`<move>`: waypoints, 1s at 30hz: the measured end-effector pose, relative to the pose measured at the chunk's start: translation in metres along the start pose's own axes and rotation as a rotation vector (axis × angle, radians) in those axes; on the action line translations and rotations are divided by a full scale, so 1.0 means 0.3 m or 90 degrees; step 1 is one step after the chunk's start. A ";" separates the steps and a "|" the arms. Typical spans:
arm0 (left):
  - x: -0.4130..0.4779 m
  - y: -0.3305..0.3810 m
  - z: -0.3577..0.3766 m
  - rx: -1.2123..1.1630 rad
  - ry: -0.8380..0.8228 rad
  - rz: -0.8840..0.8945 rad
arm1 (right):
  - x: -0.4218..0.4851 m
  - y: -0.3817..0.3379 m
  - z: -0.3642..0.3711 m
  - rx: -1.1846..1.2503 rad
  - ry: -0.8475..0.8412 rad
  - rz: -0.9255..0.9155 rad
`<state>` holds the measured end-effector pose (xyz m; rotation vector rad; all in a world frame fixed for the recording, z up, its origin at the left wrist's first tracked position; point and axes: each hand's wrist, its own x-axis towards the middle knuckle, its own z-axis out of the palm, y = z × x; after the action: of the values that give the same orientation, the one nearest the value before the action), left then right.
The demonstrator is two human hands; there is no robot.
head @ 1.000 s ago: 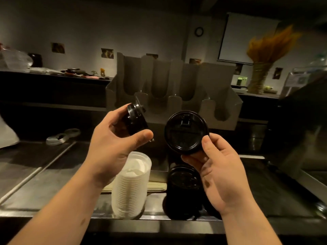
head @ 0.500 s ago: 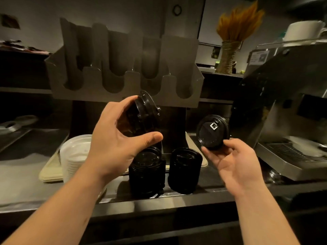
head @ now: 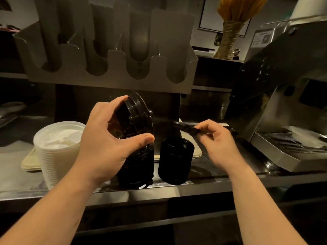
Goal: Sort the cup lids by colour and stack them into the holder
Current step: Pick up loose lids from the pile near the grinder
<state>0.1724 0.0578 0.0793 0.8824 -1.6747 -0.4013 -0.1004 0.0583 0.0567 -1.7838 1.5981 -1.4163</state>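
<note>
Head view: left hand (head: 106, 138) is curled round the held black lids (head: 134, 115) (count unclear). They're tilted on edge, thumb below, fingers over the top, just above the left black stack (head: 136, 167). Right hand (head: 217, 140) pinches a single black lid (head: 187, 128), edge-on & blurred, above the right black stack (head: 175, 161). Both stacks stand on the tabletop (head: 208, 172), w/ the white lid stack (head: 58, 149) at left on a beige tray (head: 29, 163). Holder (head: 109, 50) sits behind & above. Coffee machine (head: 290, 96) at right.
</note>
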 end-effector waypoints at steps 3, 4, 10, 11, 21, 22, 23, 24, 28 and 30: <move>0.003 -0.005 -0.003 0.006 0.014 -0.004 | 0.006 0.034 -0.012 -0.091 -0.110 -0.014; 0.005 -0.008 -0.002 0.007 0.019 -0.002 | 0.006 0.045 -0.014 -0.118 -0.136 -0.016; 0.008 -0.022 0.015 0.010 0.018 -0.001 | 0.019 0.042 0.003 -0.203 -0.199 -0.031; 0.007 -0.026 0.015 0.012 0.016 -0.002 | 0.019 0.036 0.006 -0.217 -0.180 -0.039; 0.011 -0.037 -0.004 0.019 0.011 0.007 | 0.039 -0.064 0.138 -0.407 -0.206 -0.084; 0.008 -0.038 -0.007 0.025 0.002 0.007 | 0.039 -0.055 0.159 -0.453 -0.238 -0.081; 0.002 -0.039 -0.010 0.031 -0.010 0.004 | 0.038 -0.044 0.173 -0.481 -0.261 -0.069; -0.004 -0.040 -0.014 0.037 -0.025 -0.001 | 0.035 -0.036 0.178 -0.493 -0.272 -0.051; -0.021 -0.046 -0.031 0.060 -0.063 -0.006 | 0.026 -0.076 0.162 -0.451 -0.225 -0.025; -0.022 -0.044 -0.037 0.069 -0.071 0.007 | -0.002 -0.142 0.153 -0.319 -0.105 -0.043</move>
<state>0.1877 0.0558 0.0692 0.9438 -1.8168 -0.3603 -0.0392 0.0560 0.0701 -2.1745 1.9354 -0.9106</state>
